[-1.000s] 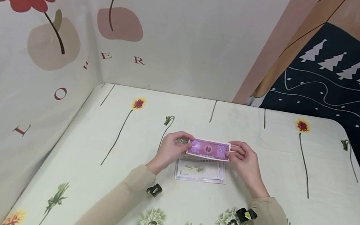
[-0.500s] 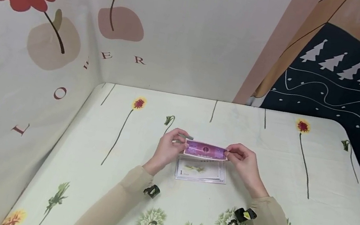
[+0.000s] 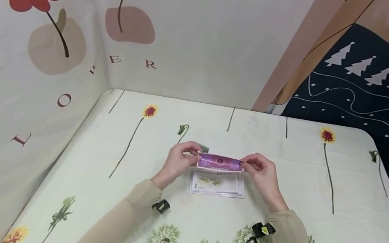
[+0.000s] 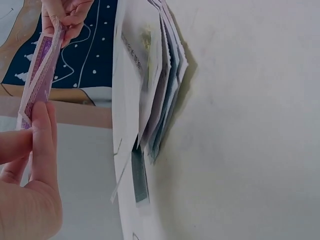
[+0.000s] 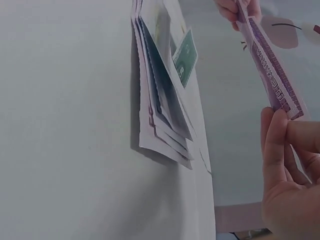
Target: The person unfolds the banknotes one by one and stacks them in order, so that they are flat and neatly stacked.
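Observation:
A purple play banknote [image 3: 220, 163] is held up by its two short ends, bent along its length so that it forms a narrow strip. My left hand [image 3: 179, 161] pinches the left end between thumb and fingers, and my right hand [image 3: 262, 175] pinches the right end. In the left wrist view the purple banknote [image 4: 40, 75] shows a lengthwise bend, its long edges close together. Just below and nearer to me lies a loose stack of play banknotes [image 3: 216, 185], the top one pale and marked 1. Several notes in the stack [image 5: 160, 115] have curling edges.
A green banknote [image 3: 204, 149] lies behind the purple one, partly hidden by my left hand. The flowered tablecloth [image 3: 117, 203] spreads all around. Patterned cloths hang behind and at the left; a dark cloth with white trees [image 3: 371, 96] hangs at the right.
Both hands have shifted slightly left with the purple banknote. It has gone from nearly flat to bent lengthwise, and looks narrower. The stack has stayed in place.

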